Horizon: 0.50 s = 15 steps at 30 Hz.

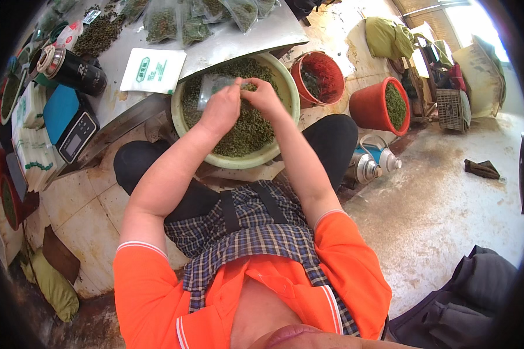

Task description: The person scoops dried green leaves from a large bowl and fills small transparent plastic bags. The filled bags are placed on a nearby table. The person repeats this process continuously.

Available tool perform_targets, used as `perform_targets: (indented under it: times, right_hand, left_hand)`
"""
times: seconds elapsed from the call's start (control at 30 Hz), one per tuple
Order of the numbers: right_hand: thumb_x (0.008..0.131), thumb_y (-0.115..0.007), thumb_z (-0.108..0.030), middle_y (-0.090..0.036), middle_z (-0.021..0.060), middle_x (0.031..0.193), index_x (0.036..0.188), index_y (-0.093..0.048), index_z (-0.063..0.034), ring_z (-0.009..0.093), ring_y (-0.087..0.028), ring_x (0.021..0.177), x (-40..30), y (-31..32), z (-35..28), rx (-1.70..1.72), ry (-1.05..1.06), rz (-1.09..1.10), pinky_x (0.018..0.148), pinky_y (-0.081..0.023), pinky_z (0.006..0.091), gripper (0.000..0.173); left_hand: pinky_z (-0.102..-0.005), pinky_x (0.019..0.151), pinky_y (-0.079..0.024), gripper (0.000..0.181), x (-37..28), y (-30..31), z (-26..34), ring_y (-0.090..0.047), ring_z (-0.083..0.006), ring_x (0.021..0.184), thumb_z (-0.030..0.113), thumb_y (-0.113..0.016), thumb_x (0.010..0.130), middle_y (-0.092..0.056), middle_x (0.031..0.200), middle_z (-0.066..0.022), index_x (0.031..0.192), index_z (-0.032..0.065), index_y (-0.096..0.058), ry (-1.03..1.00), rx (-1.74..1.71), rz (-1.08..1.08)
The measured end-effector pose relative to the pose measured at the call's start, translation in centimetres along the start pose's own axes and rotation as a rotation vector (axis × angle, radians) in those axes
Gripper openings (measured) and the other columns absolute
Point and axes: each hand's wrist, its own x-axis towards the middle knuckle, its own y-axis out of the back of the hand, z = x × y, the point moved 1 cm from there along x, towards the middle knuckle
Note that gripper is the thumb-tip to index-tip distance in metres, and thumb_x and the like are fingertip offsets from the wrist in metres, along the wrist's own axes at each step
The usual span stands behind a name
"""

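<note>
A pale green plastic basin point(240, 162) stands between my knees, filled with small green berries that look like fresh Sichuan peppercorns point(249, 137). Over these, my left hand point(224, 104) grips a clear plastic bag point(208, 89), which spreads out to its left. Opposite it, my right hand point(264, 98) has thumb and forefinger pinched together close to the left fingertips, seemingly at the bag's edge. My fingers hide part of the bag, so its contents are hard to make out.
Left of the basin, a metal table point(113, 102) carries a stack of printed white bags point(150, 70), filled clear bags point(161, 24), a black thermos point(78, 72) and a digital scale point(72, 126). Red buckets point(371, 107) and vacuum flasks point(367, 168) stand to the right.
</note>
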Motion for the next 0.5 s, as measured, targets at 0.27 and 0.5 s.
perform_targets:
  times: [0.27,0.5]
  right_hand:
    - [0.078,-0.071,-0.007,-0.069,0.0121,0.086,0.128,-0.055,0.0084,0.019,-0.07,0.079,-0.5,0.9,-0.6,-0.377,0.197,0.051,0.064,-0.058,0.0322,0.055]
    - [0.075,-0.08,-0.019,-0.065,0.0188,0.114,0.132,-0.054,-0.0002,0.017,-0.07,0.082,-3.6,3.0,-6.6,-0.085,0.036,-0.224,0.053,-0.058,0.0292,0.065]
  left_hand:
    - [-0.0497,0.073,-0.051,0.043,-0.2,-0.4,0.7,-0.063,-0.0418,0.086,0.004,-0.052,0.089,-0.063,0.092,-0.0214,0.132,0.0008,-0.052,-0.118,-0.059,0.016]
    - [-0.0464,0.074,-0.052,0.037,1.2,1.4,-1.2,-0.065,-0.0399,0.09,0.007,-0.055,0.087,-0.066,0.097,-0.0241,0.123,0.0028,-0.061,0.132,-0.099,0.098]
